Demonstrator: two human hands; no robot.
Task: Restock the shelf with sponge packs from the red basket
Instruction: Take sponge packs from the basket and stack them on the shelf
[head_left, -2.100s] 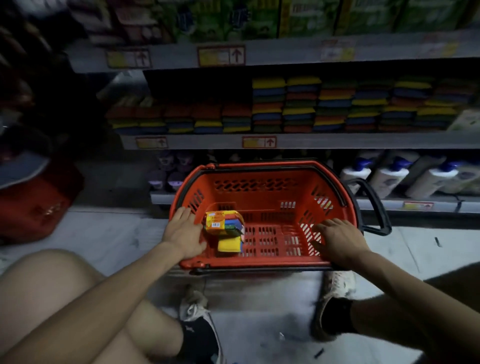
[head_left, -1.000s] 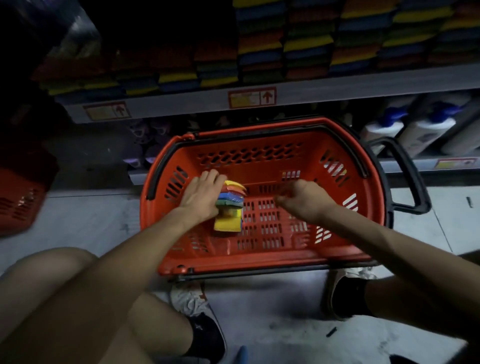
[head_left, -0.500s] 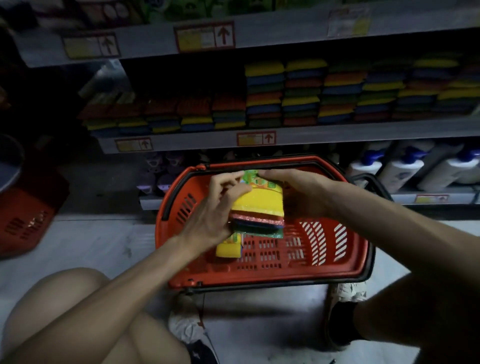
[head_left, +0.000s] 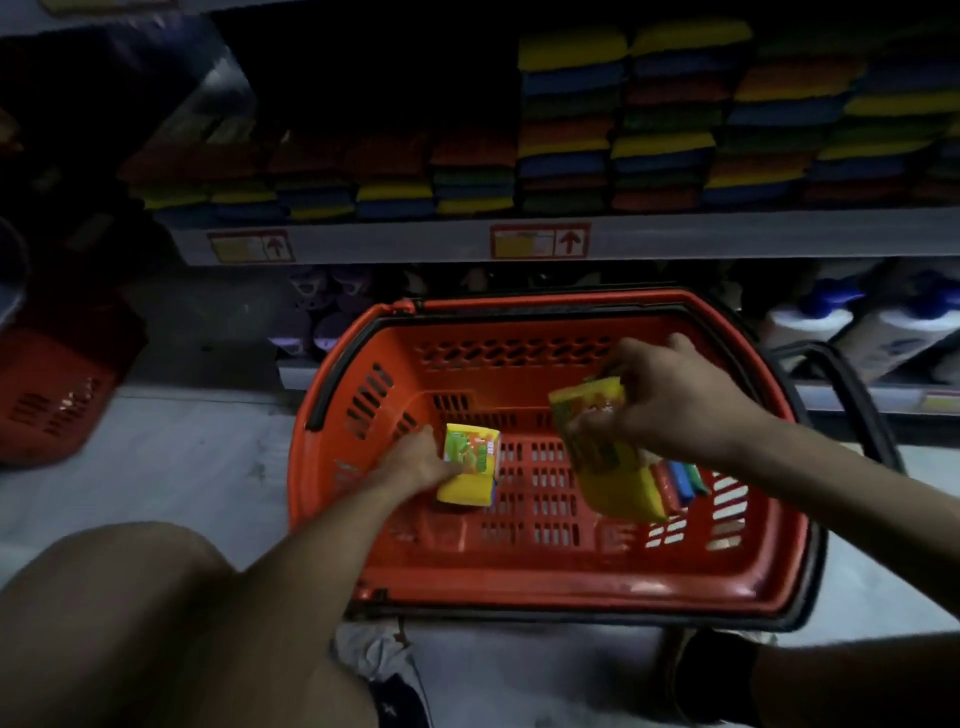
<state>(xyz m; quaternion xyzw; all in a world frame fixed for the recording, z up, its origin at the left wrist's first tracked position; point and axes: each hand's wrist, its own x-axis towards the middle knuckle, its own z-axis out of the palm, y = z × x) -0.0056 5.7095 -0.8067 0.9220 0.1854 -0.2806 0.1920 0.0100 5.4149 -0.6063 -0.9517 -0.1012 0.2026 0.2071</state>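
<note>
– Pale shop floor (head_left: 171, 467), dim light, and a grey shelf (head_left: 389, 241) running across the top. What stands on it?

– Stacked sponges (head_left: 660, 114) in yellow, blue, green and orange bands, higher toward the right end than the left. A price label (head_left: 540, 241) with a red arrow sits on the shelf's front edge.

– And the red basket (head_left: 519, 374)?

– It stands on the floor just before the shelving, between the person's feet and the lower shelf, with its black handle (head_left: 852, 395) folded out past the right rim.

– Where is the left hand (head_left: 415, 462)?

– Down inside, near the basket's left wall. It grips the loose pack (head_left: 470, 465), thumb on the printed face and fingers hidden behind its left edge. That pack lies flat on the basket's slotted bottom.

– The right hand (head_left: 670, 400)?

– Its fingers are curled round the label end of the lifted pack (head_left: 613, 467). That pack hangs tilted over the right half of the basket, yellow side toward the camera, with red, blue and green edges showing at its right. I cannot tell whether its lower end touches the bottom.

– Anything else around?

– White bottles (head_left: 810, 322) with blue caps lie on the lower shelf beyond the right rim. Another basket (head_left: 52, 395), also red, sits on the floor at the far left. A bare knee fills the near-left corner, and a shoe (head_left: 384, 670) shows below the near rim.
</note>
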